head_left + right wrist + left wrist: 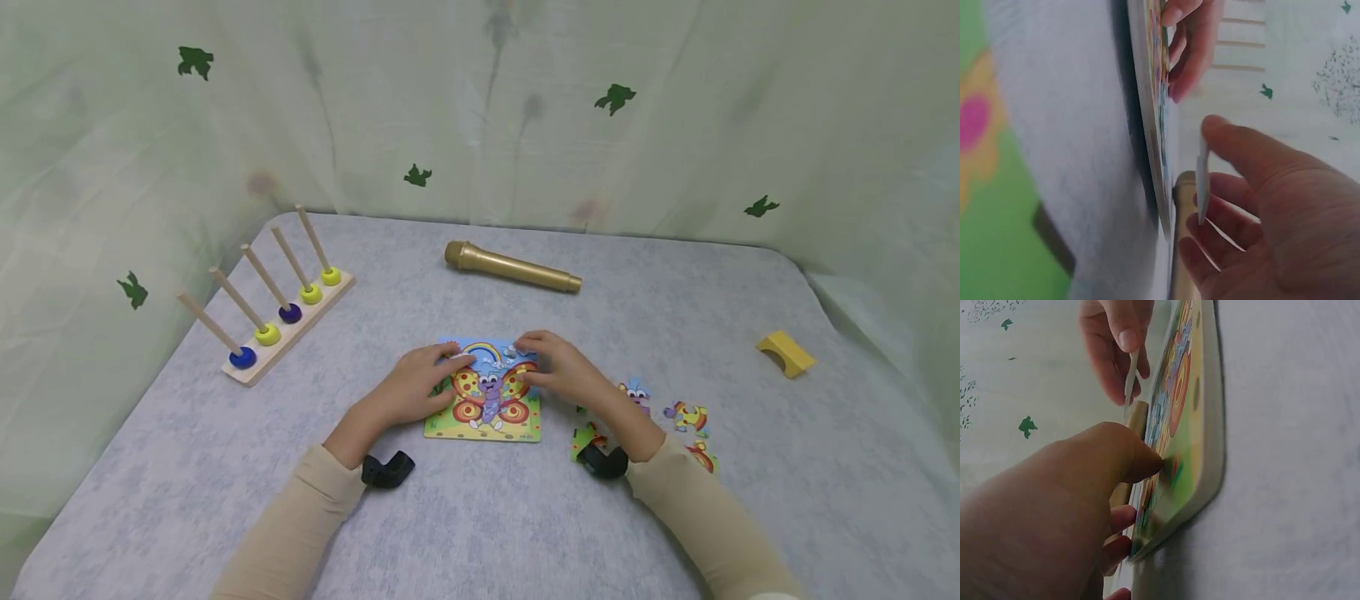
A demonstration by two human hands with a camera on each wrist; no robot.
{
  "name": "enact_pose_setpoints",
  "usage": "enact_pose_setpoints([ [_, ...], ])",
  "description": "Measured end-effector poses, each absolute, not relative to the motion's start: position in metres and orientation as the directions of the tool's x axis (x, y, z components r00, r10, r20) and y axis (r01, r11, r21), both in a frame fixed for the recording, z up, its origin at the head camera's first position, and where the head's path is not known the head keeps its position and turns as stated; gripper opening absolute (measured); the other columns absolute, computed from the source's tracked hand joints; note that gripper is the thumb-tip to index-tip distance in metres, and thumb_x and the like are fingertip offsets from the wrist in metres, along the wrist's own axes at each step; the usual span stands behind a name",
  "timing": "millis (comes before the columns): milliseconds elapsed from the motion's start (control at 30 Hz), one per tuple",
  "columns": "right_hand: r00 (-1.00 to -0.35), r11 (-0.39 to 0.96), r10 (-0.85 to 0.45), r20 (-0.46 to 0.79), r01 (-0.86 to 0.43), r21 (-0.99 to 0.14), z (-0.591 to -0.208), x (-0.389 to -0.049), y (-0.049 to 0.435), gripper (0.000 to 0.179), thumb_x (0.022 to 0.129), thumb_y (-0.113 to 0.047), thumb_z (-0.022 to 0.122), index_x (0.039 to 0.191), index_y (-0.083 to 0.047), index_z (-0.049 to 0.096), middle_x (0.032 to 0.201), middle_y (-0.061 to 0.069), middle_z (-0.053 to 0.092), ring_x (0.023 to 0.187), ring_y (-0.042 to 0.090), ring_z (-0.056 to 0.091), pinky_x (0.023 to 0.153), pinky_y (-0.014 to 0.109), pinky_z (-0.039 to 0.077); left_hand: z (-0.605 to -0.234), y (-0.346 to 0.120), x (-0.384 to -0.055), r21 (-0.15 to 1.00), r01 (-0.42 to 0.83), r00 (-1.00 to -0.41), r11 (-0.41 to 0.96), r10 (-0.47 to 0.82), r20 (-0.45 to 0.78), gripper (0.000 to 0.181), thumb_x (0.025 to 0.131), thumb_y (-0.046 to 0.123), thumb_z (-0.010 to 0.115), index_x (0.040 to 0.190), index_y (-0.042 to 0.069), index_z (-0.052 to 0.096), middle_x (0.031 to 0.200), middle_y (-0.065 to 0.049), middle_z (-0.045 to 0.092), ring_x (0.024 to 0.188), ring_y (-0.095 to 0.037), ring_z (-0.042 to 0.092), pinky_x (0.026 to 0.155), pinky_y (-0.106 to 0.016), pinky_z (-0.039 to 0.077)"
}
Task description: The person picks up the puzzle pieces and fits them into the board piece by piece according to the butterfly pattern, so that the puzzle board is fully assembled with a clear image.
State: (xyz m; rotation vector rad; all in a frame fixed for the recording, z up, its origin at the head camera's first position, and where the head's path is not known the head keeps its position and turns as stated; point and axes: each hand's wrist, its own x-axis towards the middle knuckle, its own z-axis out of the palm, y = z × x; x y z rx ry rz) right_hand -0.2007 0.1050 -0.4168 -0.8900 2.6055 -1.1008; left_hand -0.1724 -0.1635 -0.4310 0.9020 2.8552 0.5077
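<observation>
Two beige sleeves (300, 517) reach in at the near side, with a black mount (387, 472) at each wrist. Around the right wrist, loose puzzle pieces (693, 417) lie scattered on the table. Just beyond, flat at the middle, is the puzzle board (450, 429). The left hand (412, 385) rests over its left side, fingers apart and relaxed, thumb touching the surface; to me it seems to be steadying the board. The right hand (568, 368), part curled, holds one thin piece (1203, 181) on edge between thumb and fingertips, off the board near its upper right. I'd call this the placing of that piece; the next move calls for matching its outline, then laying it flat.

The board looks bright: a purple-bodied butterfly, red-and-yellow wings, a rainbow in blue sky. One loose piece also shows a purple face, so I suspect the picture underneath is a printed guide.

Farther off lies a gold microphone (513, 267), and behind it hangs a pale curtain (420, 92).
</observation>
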Motion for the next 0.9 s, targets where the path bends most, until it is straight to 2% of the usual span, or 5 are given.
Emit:
enact_pose_setpoints([
  [267,-0.794,0.577,-0.606,0.042,-0.476,-0.664,-0.429,-0.208,0.1,0.049,0.082,-0.024,0.067,0.124,-0.004,0.053,0.127,0.012,0.046,0.12,0.028,0.038,0.098,0.042,0.031,-0.424,-0.155,-0.173,0.265,0.543,-0.819,0.796,0.572,-0.038,0.052,0.085,0.027,0.048,0.137,0.03,0.04,0.137,-0.009,0.032,0.125,-0.031,0.026,0.1,-0.05,0.018],
  [500,-0.774,0.567,-0.63,0.068,-0.518,-0.64,-0.435,-0.214,0.095,0.045,0.08,-0.024,0.068,0.121,-0.006,0.057,0.124,0.01,0.048,0.116,0.026,0.041,0.096,0.04,0.034,-0.423,-0.149,-0.177,0.332,0.602,-0.769,0.726,0.639,-0.002,0.052,0.08,0.02,0.055,0.13,0.01,0.047,0.135,-0.006,0.04,0.128,-0.023,0.029,0.105,-0.044,0.013],
  [567,-0.773,0.563,-0.63,0.069,-0.516,-0.645,-0.435,-0.214,0.094,0.043,0.08,-0.023,0.068,0.119,-0.006,0.058,0.123,0.009,0.048,0.115,0.025,0.042,0.095,0.04,0.035,-0.425,-0.147,-0.178,0.353,0.613,-0.756,0.707,0.654,0.004,0.053,0.08,0.018,0.055,0.131,0.009,0.046,0.134,-0.005,0.042,0.127,-0.022,0.031,0.105,-0.044,0.013],
  [733,-0.776,0.549,-0.628,0.055,-0.492,-0.676,-0.434,-0.213,0.096,0.043,0.081,-0.023,0.068,0.119,-0.005,0.058,0.124,0.01,0.046,0.116,0.027,0.04,0.094,0.043,0.034,-0.427,-0.143,-0.179,0.3,0.632,-0.746,0.715,0.665,-0.013,0.054,0.085,0.022,0.052,0.138,0.021,0.039,0.135,-0.006,0.038,0.124,-0.024,0.032,0.102,-0.047,0.018],
  [900,-0.777,0.517,-0.628,0.051,-0.466,-0.718,-0.433,-0.211,0.1,0.042,0.083,-0.018,0.065,0.121,-0.004,0.056,0.127,0.012,0.043,0.12,0.03,0.035,0.097,0.046,0.03,-0.422,-0.136,-0.179,0.255,0.623,-0.752,0.739,0.656,-0.065,0.05,0.089,0.024,0.047,0.137,0.032,0.038,0.137,-0.007,0.034,0.122,-0.029,0.029,0.102,-0.049,0.016],
])
